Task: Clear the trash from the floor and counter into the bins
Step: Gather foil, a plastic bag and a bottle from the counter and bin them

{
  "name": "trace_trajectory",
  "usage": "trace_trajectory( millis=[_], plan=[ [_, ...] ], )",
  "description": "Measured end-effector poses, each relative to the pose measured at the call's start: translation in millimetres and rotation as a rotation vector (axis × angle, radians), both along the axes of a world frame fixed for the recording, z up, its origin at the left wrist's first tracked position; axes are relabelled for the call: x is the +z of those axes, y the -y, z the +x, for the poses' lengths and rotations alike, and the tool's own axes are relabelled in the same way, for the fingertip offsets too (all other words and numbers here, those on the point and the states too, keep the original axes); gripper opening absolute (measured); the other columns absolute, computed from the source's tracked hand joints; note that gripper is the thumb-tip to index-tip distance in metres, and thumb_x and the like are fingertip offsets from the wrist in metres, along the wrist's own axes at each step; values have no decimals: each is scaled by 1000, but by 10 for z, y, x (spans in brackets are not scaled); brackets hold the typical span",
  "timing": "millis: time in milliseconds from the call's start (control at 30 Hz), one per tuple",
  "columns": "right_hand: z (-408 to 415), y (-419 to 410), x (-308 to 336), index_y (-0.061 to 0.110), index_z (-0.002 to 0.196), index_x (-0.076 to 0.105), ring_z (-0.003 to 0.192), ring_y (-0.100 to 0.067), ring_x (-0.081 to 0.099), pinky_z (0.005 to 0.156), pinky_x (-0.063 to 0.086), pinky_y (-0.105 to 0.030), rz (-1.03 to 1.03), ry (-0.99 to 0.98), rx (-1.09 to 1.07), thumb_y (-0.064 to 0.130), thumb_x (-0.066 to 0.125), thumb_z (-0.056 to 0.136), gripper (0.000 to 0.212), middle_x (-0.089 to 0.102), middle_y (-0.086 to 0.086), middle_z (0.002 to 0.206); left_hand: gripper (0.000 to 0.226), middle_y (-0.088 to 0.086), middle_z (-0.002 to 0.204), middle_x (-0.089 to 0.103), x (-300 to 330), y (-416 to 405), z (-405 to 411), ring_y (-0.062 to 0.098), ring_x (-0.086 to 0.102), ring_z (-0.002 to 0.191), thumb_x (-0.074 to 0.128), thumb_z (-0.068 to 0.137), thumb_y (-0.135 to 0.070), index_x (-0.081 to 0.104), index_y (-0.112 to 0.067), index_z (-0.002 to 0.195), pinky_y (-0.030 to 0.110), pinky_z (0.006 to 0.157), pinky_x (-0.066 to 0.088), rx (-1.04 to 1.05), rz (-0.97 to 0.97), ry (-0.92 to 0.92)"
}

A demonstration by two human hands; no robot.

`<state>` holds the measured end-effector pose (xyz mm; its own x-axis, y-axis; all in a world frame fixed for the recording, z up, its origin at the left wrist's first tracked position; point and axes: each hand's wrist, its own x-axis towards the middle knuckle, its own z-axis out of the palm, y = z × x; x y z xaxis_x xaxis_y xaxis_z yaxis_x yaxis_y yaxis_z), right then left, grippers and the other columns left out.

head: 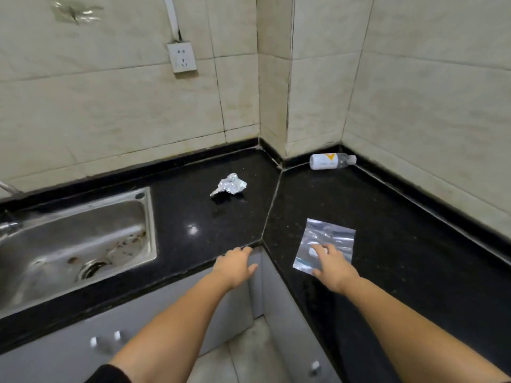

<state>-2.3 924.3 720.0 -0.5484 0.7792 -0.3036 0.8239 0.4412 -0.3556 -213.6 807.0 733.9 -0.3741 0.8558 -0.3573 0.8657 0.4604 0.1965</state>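
Note:
A clear plastic bag lies flat on the black counter near its front edge. My right hand rests on the bag's near part with fingers spread, pressing on it rather than gripping it. My left hand hovers at the counter's inner corner edge, fingers apart, holding nothing. A crumpled ball of foil sits further back on the counter. A plastic bottle with a white label lies on its side in the far corner against the wall.
A steel sink is set into the counter at the left, with a tap at its far left edge. Grey cabinet doors with handles run below. Tiled walls close the counter behind and at right. Floor tiles show between my arms.

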Motion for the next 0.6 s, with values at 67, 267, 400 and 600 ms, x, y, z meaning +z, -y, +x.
trace_trajectory(
  millis=[67,267,400,600],
  plan=[
    [-172,-217,-71,28,150,17,146,-31,17,114,32,-47,-2,31,-17,36,60,90,74,8,-9,160,56,14,141,45,-29,-253,-219,33,45,129,45,96,-40,31,-18,145,48,105,42,24,9,21],
    [-529,-647,-389,39,150,-2,149,-32,-11,115,17,-64,-94,134,-148,51,60,85,90,-17,-2,161,64,12,145,36,-168,-1005,-871,32,38,133,49,93,-41,23,-21,149,49,106,40,57,79,-4],
    [-636,-780,-560,38,151,-2,149,-28,-8,117,13,-63,-107,236,-141,57,52,87,86,-8,-3,162,69,14,153,26,-249,-1589,-1355,31,26,142,52,92,-42,20,-22,150,52,114,29,63,162,-96],
    [-736,-860,-617,37,145,25,146,-25,13,117,19,-56,-26,220,-268,52,52,89,64,16,2,158,73,10,162,-1,-305,-2399,-1954,34,-2,150,56,88,-49,19,-33,148,67,112,15,9,128,-176]
  ],
)
